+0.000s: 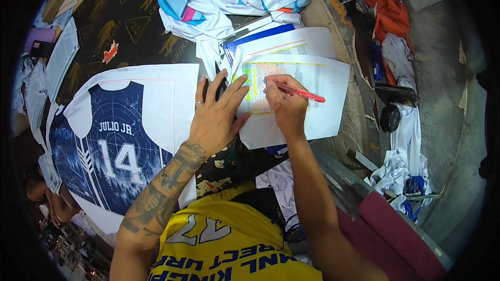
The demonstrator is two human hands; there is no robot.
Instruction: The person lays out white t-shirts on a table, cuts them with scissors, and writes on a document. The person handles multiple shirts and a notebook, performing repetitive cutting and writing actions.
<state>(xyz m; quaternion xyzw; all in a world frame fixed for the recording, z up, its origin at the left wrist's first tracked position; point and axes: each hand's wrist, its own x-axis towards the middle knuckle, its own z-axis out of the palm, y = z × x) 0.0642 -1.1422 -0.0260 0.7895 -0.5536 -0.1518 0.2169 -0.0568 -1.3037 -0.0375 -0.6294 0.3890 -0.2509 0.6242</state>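
Note:
My right hand [286, 103] is closed around a red pen [311, 95], its tip against a printed sheet [317, 119] with a table in yellow, green and pink. Spread flat, my left hand [219, 109] bears a ring; its fingertips rest along the left edge of that sheet. Beneath the sheet lie more papers [315, 41] and a blue-edged folder or book [265, 36]. To the left of my left hand, a large white print [177, 88] carries a dark blue sleeveless jersey design [120, 135] with white lettering and a number.
White and light-blue fabric [234, 0] is heaped at the table's far side. The dark patterned tabletop [114, 26] has worn patches. On the right lie orange cloth [380, 5], a dark phone-like object [397, 93] and white scraps [401, 161]. A maroon cushion [396, 229] sits near my right arm.

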